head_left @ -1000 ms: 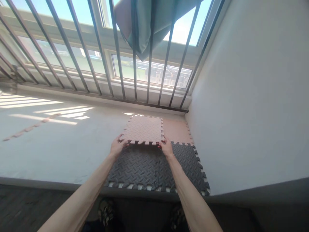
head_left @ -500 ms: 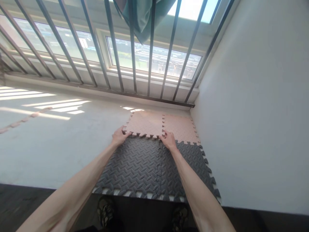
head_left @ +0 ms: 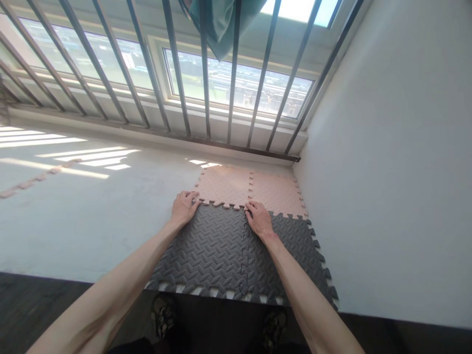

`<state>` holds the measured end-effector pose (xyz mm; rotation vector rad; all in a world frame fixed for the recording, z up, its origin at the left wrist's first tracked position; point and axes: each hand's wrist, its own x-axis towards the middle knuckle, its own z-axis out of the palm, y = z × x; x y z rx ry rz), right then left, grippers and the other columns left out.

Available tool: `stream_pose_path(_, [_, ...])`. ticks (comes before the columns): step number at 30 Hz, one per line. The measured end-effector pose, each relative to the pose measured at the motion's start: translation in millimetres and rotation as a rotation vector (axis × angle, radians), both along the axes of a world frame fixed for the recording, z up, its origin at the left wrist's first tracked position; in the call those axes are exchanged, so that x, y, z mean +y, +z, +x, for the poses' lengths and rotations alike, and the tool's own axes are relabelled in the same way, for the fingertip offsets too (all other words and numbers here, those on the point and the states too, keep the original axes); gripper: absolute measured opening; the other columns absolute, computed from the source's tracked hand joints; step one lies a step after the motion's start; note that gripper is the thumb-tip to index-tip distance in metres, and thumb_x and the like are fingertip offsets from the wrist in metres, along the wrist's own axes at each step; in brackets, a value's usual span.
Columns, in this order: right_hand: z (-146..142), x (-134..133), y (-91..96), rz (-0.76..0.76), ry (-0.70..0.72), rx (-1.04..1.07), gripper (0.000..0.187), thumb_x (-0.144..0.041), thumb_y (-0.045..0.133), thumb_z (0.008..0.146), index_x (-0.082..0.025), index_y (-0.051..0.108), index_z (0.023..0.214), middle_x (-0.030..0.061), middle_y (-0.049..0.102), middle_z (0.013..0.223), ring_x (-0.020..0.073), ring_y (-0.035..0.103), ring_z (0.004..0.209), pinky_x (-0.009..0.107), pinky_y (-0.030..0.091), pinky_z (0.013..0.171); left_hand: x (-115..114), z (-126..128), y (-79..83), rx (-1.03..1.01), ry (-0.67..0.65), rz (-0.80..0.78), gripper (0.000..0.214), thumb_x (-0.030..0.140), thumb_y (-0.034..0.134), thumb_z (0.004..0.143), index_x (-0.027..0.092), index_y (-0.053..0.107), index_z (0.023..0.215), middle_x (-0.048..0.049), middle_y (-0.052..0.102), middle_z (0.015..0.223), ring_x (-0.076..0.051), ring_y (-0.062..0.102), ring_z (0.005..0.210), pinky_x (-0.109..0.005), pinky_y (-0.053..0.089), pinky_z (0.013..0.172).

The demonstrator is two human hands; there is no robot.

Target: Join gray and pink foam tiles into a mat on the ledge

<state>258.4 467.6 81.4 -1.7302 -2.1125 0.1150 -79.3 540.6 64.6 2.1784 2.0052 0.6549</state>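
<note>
The left pink foam mat tile (head_left: pixel 223 184) lies against the near grey foam tile (head_left: pixel 208 246), their toothed edges meeting. My left hand (head_left: pixel 184 209) is closed at its near left corner, fingers over the edge and thumb towards the grey tile. At its near right corner my right hand (head_left: pixel 261 220) is closed too, fingertips and thumb on the tile's edge where the tiles meet. To the right sit a second pink tile (head_left: pixel 276 192) and a second grey tile (head_left: pixel 291 250). Some teeth are hidden under my fingers.
A white wall (head_left: pixel 391 172) rises on the right. Metal railing bars (head_left: pixel 177 73) stand before the windows at the back, with green cloth (head_left: pixel 223 29) hanging there. A pink strip (head_left: pixel 33 182) lies on the pale floor (head_left: pixel 110 216) at left. My shoes (head_left: pixel 164 314) are below the tiles.
The near edge of the left pink tile sits flatter and closer against the grey tile. My right hand's fingers have moved from pinching upright to lying over the seam.
</note>
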Motion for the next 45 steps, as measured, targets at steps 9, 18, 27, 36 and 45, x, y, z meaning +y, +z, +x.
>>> stream_pose_path(9, [-9.6, -27.8, -14.3, -0.021, 0.057, -0.085, 0.056, -0.03, 0.039, 0.11, -0.01, 0.05, 0.161, 0.0112, 0.049, 0.17, 0.0259, 0.039, 0.161, 0.046, 0.03, 0.134, -20.8, 15.9, -3.2, 0.16, -0.3, 0.098, 0.064, 0.051, 0.046, 0.106, 0.023, 0.05, 0.164, -0.0136, 0.034, 0.179, -0.034, 0.024, 0.168, -0.056, 0.02, 0.137])
stream_pose_path(18, [-38.4, -8.7, 18.2, -0.127, 0.012, -0.149, 0.056, -0.034, 0.036, 0.11, -0.01, 0.053, 0.158, 0.0178, 0.049, 0.17, 0.0313, 0.046, 0.155, 0.046, 0.037, 0.128, -37.2, 37.7, -5.7, 0.156, -0.4, -0.067, 0.088, 0.078, 0.042, 0.099, 0.03, 0.035, 0.172, -0.0137, 0.02, 0.184, -0.038, 0.01, 0.171, -0.062, 0.007, 0.137])
stream_pose_path(27, [-60.8, -14.6, -8.2, -0.21, 0.059, -0.121, 0.077, -0.054, 0.038, 0.11, -0.008, 0.031, 0.171, 0.0191, 0.02, 0.182, 0.0366, 0.012, 0.171, 0.052, 0.012, 0.138, -35.3, 36.9, -8.3, 0.169, -0.42, -0.099, 0.08, 0.078, 0.042, 0.099, 0.042, 0.035, 0.17, -0.0078, 0.011, 0.186, -0.042, 0.003, 0.171, -0.069, 0.004, 0.134])
stream_pose_path(36, [-67.2, -10.3, -3.8, -0.312, 0.027, -0.119, 0.094, -0.069, 0.037, 0.106, -0.004, 0.021, 0.172, 0.0187, 0.007, 0.183, 0.0361, 0.002, 0.171, 0.053, 0.009, 0.139, -35.7, 36.3, -11.9, 0.193, -0.369, -0.095, 0.108, 0.081, 0.037, 0.098, 0.007, 0.02, 0.174, -0.0219, 0.018, 0.182, -0.033, 0.009, 0.172, -0.056, 0.002, 0.139])
stream_pose_path(45, [-103.6, -12.6, -4.7, -0.228, 0.129, -0.033, 0.086, -0.062, 0.027, 0.11, -0.001, 0.026, 0.17, 0.0173, 0.017, 0.181, 0.0271, 0.015, 0.171, 0.045, 0.01, 0.14, -51.7, 37.6, -20.6, 0.136, -0.189, -0.026, 0.096, 0.069, 0.035, 0.102, -0.001, 0.032, 0.169, -0.0245, 0.024, 0.18, -0.038, 0.011, 0.171, -0.054, 0.015, 0.139])
